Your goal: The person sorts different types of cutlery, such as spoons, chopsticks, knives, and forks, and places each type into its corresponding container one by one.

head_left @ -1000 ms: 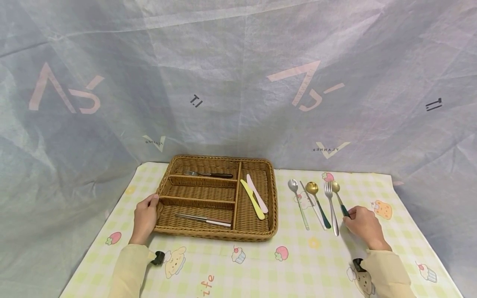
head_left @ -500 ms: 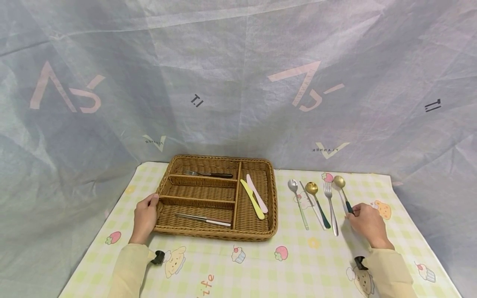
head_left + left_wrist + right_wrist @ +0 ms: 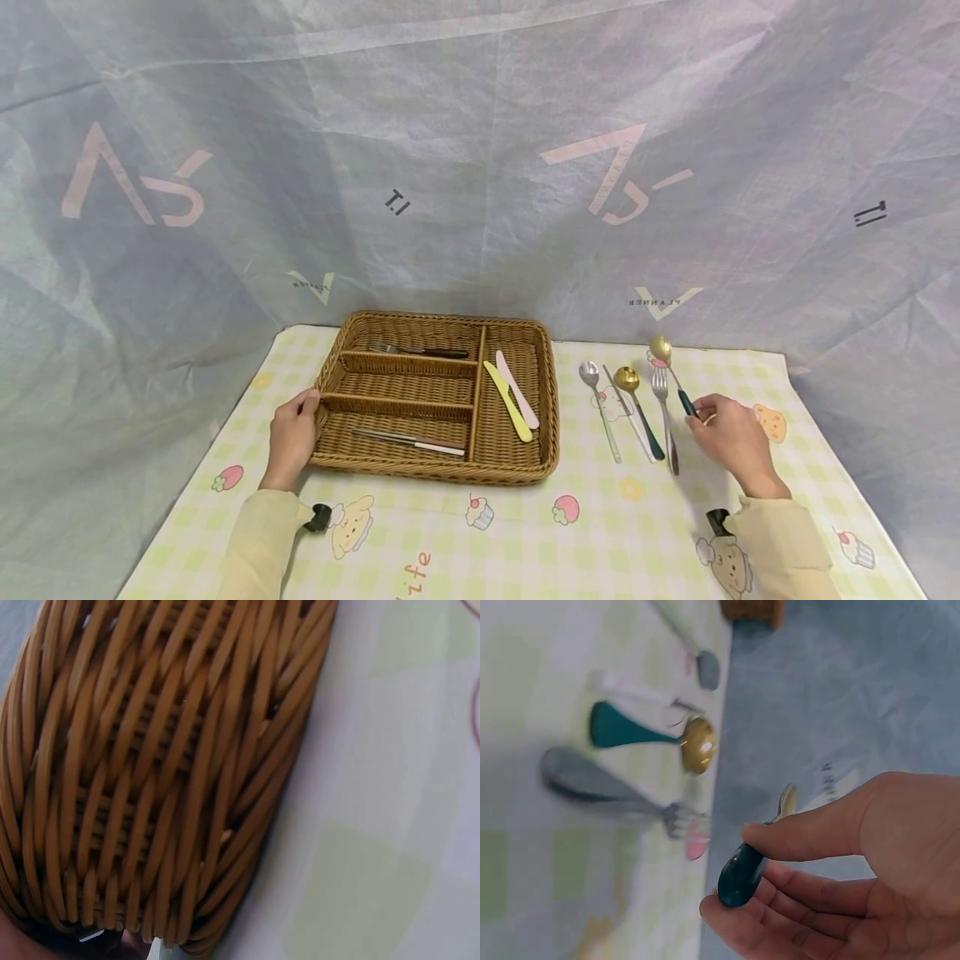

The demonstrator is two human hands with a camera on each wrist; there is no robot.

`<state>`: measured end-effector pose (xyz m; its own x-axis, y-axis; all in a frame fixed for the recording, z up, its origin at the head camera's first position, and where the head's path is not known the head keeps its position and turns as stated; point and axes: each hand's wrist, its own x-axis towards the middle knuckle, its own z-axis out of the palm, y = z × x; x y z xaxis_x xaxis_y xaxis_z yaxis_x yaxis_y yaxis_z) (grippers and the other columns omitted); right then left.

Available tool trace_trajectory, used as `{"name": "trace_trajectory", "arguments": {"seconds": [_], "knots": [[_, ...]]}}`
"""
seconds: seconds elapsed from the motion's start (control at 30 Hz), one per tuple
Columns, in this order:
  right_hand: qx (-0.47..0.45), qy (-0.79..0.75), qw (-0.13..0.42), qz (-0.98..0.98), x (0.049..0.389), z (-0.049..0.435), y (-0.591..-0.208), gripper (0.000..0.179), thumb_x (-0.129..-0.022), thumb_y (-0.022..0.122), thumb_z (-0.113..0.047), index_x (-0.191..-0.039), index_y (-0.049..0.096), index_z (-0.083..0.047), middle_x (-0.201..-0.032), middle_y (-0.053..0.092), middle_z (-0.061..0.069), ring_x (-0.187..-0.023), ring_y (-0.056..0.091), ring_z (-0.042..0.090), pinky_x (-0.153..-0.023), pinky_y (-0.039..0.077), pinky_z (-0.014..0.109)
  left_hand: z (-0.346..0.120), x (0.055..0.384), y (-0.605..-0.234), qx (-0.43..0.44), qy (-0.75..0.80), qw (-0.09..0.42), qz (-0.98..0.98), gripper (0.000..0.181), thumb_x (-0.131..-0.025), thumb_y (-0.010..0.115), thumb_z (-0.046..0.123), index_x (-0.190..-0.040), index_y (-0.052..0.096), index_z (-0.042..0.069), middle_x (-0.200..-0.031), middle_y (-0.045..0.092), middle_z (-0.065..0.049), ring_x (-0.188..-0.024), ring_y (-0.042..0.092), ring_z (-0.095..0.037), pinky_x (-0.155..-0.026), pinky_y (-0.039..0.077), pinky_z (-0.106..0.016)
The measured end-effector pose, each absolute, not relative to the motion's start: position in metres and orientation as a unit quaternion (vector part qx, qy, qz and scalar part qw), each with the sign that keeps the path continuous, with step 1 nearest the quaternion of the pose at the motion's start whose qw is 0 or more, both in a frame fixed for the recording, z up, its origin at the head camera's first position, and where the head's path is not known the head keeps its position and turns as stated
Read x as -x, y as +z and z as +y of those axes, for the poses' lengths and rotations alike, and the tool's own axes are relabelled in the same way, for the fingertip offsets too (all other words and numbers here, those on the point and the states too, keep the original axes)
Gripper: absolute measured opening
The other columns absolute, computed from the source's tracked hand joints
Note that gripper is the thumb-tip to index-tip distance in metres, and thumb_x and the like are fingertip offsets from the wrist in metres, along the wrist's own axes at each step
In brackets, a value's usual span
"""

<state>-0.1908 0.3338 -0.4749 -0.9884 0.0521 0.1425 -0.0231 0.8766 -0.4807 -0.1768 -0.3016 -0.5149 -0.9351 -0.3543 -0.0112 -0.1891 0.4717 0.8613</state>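
The gold spoon [image 3: 686, 402] comes rightmost. From the left: the left hand [image 3: 292, 429] grips the wicker basket [image 3: 435, 475] by its left rim; a fork [image 3: 667, 410] lies on the checked cloth [image 3: 517, 550]; then the right hand [image 3: 731, 437] pinches the spoon near its green handle's end, above the cloth. Probably light, stiff and sturdy, its glossy, rounded handle may swivel; pinching nearer mid-length should steady it.

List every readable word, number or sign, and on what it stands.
"PLANNER", mirrored, on the grey backdrop.
"V", twice, on the backdrop.
"T.I", twice, tilted, on the backdrop.
"ife", first letter cut off, on the tablecloth.
Pink signs and other small backdrop lettering: too unclear.
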Motion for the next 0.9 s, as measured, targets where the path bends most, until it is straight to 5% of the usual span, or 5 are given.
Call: {"name": "trace_trajectory", "arguments": {"seconds": [0.13, 0.27, 0.37, 0.6, 0.9], "knots": [[-0.001, 0.250, 0.071, -0.966, 0.190, 0.322, -0.462, 0.027, -0.096, 0.075, -0.011, -0.113, 0.072, 0.010, -0.090, 0.073, 0.014, -0.077, 0.069, 0.030, -0.060, 0.050, 0.039, -0.302, 0.178, -0.516, -0.161, -0.483, 0.095, -0.855, 0.057, -0.118, 0.036, 0.041, -0.153, 0.058, 0.001, -0.108, 0.065, -0.030, -0.114, 0.062, -0.045, -0.109, 0.048, -0.058], [-0.016, 0.256, 0.071, -0.964, 0.191, 0.310, -0.453, 0.025, -0.096, 0.075, -0.011, -0.114, 0.073, 0.007, -0.092, 0.074, 0.013, -0.082, 0.070, 0.032, -0.061, 0.051, 0.039, -0.302, 0.179, -0.517, -0.162, -0.474, 0.101, -0.860, 0.055, -0.118, 0.036, 0.043, -0.146, 0.064, 0.004, -0.064, 0.046, -0.009, -0.063, 0.045, -0.028, -0.075, 0.042, -0.042], [-0.026, 0.260, 0.072, -0.963, 0.192, 0.301, -0.449, 0.024, -0.096, 0.075, -0.011, -0.114, 0.073, 0.005, -0.092, 0.074, 0.011, -0.080, 0.068, 0.027, -0.061, 0.049, 0.036, -0.302, 0.178, -0.517, -0.161, -0.476, 0.097, -0.859, 0.056, -0.118, 0.037, 0.043, -0.150, 0.061, 0.004, -0.061, 0.045, -0.004, -0.062, 0.044, -0.029, -0.076, 0.041, -0.042], [-0.056, 0.269, 0.070, -0.959, 0.197, 0.280, -0.441, 0.022, -0.094, 0.076, -0.009, -0.113, 0.073, 0.002, -0.090, 0.073, 0.007, -0.075, 0.063, 0.019, -0.060, 0.045, 0.035, -0.302, 0.177, -0.516, -0.165, -0.489, 0.076, -0.853, 0.061, -0.118, 0.036, 0.044, -0.163, 0.046, 0.003, -0.109, 0.063, -0.027, -0.134, 0.052, -0.044, -0.126, 0.030, -0.065], [-0.101, 0.281, 0.068, -0.952, 0.206, 0.247, -0.431, 0.019, -0.094, 0.075, -0.005, -0.113, 0.075, -0.001, -0.084, 0.071, 0.003, -0.065, 0.057, 0.015, -0.055, 0.044, 0.035, -0.302, 0.179, -0.518, -0.164, -0.476, 0.093, -0.859, 0.058, -0.118, 0.037, 0.043, -0.158, 0.054, 0.005, -0.062, 0.047, -0.004, -0.058, 0.043, -0.024, -0.077, 0.041, -0.041]]}}
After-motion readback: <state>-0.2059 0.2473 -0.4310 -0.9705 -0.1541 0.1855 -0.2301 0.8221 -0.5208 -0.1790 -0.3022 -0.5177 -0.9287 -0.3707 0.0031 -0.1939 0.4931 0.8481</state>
